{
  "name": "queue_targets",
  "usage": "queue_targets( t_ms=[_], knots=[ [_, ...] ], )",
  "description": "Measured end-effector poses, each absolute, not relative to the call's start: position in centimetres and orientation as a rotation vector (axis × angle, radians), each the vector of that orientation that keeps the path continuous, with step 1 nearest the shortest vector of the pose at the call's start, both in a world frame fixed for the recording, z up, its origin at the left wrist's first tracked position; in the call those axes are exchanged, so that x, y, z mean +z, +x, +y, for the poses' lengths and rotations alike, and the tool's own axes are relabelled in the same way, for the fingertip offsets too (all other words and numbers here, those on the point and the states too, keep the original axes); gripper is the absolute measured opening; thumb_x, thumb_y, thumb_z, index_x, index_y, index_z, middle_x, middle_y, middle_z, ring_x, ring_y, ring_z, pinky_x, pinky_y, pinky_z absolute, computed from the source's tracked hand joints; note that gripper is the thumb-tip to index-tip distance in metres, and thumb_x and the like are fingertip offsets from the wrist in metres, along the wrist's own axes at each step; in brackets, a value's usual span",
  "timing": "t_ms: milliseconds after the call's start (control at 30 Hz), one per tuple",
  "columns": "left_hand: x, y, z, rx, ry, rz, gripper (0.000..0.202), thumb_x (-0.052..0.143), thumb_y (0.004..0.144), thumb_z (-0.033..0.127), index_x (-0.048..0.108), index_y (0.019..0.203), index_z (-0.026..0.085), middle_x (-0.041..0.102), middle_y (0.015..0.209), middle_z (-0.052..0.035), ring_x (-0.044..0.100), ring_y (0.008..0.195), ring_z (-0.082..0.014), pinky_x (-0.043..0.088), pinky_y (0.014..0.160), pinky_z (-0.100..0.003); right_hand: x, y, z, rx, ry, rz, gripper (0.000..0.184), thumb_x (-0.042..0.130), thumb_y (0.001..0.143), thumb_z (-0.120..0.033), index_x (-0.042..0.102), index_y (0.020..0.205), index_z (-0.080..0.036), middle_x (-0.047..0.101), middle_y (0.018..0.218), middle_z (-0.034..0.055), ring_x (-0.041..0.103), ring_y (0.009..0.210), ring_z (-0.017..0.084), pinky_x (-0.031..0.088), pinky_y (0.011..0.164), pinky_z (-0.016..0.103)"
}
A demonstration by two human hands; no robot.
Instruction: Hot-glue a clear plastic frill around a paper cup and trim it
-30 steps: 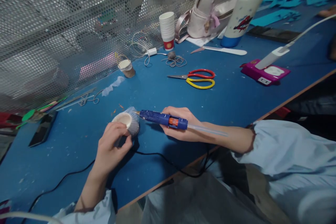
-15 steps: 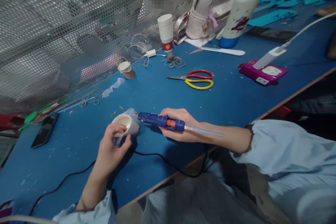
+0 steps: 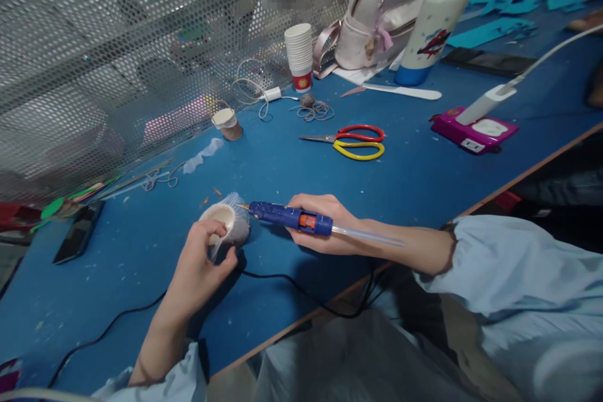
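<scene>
My left hand (image 3: 200,270) grips a small paper cup (image 3: 240,232) lying tipped on the table, its mouth turned toward me. Fingers reach inside the rim and the thumb is outside. A strip of thin white, gauzy cloth (image 3: 232,200) wraps part of the cup. In my right hand (image 3: 330,204) is a blue hot glue gun (image 3: 271,212), held level, with a clear glue stick (image 3: 367,235) sticking out of its back. Its metal nozzle points at the cloth beside the cup's rim; whether it touches cannot be made out.
Scissors (image 3: 358,141) with red and yellow handles lie beyond my right hand. Farther back are a small bucket-like cup (image 3: 227,124), stacked paper cups (image 3: 298,56), a ball of twine (image 3: 308,102) and a bottle (image 3: 426,38). A black cord (image 3: 282,276) crosses near the table edge.
Almost nothing differs. The left thumb sits slightly lower and farther from the cup's rim, and the view has shifted a little. The glue gun keeps its place by the cup.
</scene>
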State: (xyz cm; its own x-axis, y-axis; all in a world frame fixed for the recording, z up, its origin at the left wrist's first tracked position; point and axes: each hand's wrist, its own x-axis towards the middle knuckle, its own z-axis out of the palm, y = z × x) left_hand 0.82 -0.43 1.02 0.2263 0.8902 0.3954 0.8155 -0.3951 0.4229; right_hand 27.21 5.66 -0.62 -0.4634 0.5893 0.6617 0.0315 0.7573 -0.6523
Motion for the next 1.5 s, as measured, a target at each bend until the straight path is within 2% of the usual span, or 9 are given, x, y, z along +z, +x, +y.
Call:
queue_targets(
  t_ms=[267,467,733,867,1033,1133,1200,1400,1500],
  knots=[
    [1.1,1.4,-0.1,0.913,2.407,1.683,0.01,0.059,0.086,0.024,0.05,0.089,0.022,0.056,0.088,-0.0011,0.056,0.083,-0.0165,0.044,0.072,-0.028,-0.5,27.2,5.6,0.706,-0.472,-1.971,0.012,0.059,0.079,-0.016,0.056,0.091,-0.017,0.063,0.078,0.0012,0.055,0.062,0.01,0.045,0.063,0.022],
    [0.7,1.1,0.3,0.91,2.526,1.752,0.019,0.066,0.082,0.031,0.051,0.089,0.022,0.056,0.082,-0.0002,0.054,0.075,-0.017,0.044,0.065,-0.028,-0.6,27.2,5.7,0.701,-0.469,-1.967,0.013,0.061,0.078,-0.015,0.056,0.091,-0.016,0.063,0.079,0.0017,0.055,0.062,0.009,0.045,0.062,0.021],
    [1.0,0.1,-0.3,0.84,2.477,1.591,0.039,0.064,0.077,0.02,0.046,0.111,0.023,0.058,0.113,-0.0113,0.057,0.113,-0.0267,0.047,0.094,-0.042,-0.6,27.2,5.9,0.66,-0.48,-1.97,0.012,0.06,0.078,-0.017,0.056,0.089,-0.017,0.062,0.077,0.0004,0.053,0.06,0.009,0.044,0.059,0.021],
    [1.7,-0.5,-0.7,0.766,2.431,1.541,0.034,0.055,0.077,0.011,0.046,0.108,0.024,0.059,0.113,-0.0127,0.053,0.125,-0.0273,0.045,0.098,-0.042,0.0,27.2,5.6,0.721,-0.553,-1.972,0.011,0.061,0.078,-0.018,0.057,0.088,-0.018,0.062,0.075,-0.001,0.051,0.058,0.009,0.043,0.058,0.021],
    [2.8,-0.1,-0.6,0.779,2.374,1.608,0.006,0.055,0.084,0.023,0.055,0.09,0.023,0.067,0.096,-0.0044,0.065,0.095,-0.019,0.05,0.081,-0.029,0.6,26.7,5.2,0.941,-0.649,-1.915,0.009,0.062,0.076,-0.019,0.058,0.084,-0.018,0.061,0.069,-0.0029,0.051,0.055,0.008,0.041,0.054,0.019],
    [2.9,0.4,-0.3,0.824,2.341,1.657,0.014,0.056,0.084,0.031,0.061,0.094,0.021,0.068,0.086,-0.0012,0.063,0.075,-0.0152,0.05,0.071,-0.026,0.8,26.4,5.2,1.045,-0.752,-1.883,0.009,0.063,0.076,-0.022,0.058,0.082,-0.018,0.061,0.068,-0.0032,0.051,0.055,0.008,0.04,0.052,0.019],
    [2.7,0.6,-0.1,0.89,2.331,1.678,0.017,0.058,0.084,0.033,0.063,0.094,0.021,0.069,0.085,-0.0009,0.064,0.074,-0.0158,0.05,0.07,-0.026,1.0,26.4,5.4,1.084,-0.832,-1.864,0.009,0.063,0.076,-0.024,0.058,0.08,-0.018,0.06,0.067,-0.0033,0.05,0.055,0.008,0.039,0.051,0.02],
    [1.6,0.6,0.2,1.07,2.435,1.616,0.009,0.057,0.087,0.025,0.066,0.088,0.025,0.072,0.086,-0.0004,0.067,0.085,-0.0182,0.042,0.104,-0.043,1.2,26.5,5.6,1.184,-0.943,-1.815,0.013,0.064,0.077,-0.03,0.058,0.079,-0.018,0.058,0.065,-0.0035,0.049,0.057,0.01,0.038,0.051,0.021],
    [1.3,0.9,0.2,1.062,2.472,1.642,0.01,0.056,0.088,0.024,0.065,0.087,0.025,0.072,0.084,-0.0001,0.066,0.08,-0.0175,0.039,0.106,-0.047,1.1,26.4,5.5,1.197,-0.933,-1.802,0.014,0.064,0.077,-0.03,0.058,0.079,-0.018,0.057,0.064,-0.0038,0.049,0.056,0.01,0.038,0.051,0.021]
  ],
)
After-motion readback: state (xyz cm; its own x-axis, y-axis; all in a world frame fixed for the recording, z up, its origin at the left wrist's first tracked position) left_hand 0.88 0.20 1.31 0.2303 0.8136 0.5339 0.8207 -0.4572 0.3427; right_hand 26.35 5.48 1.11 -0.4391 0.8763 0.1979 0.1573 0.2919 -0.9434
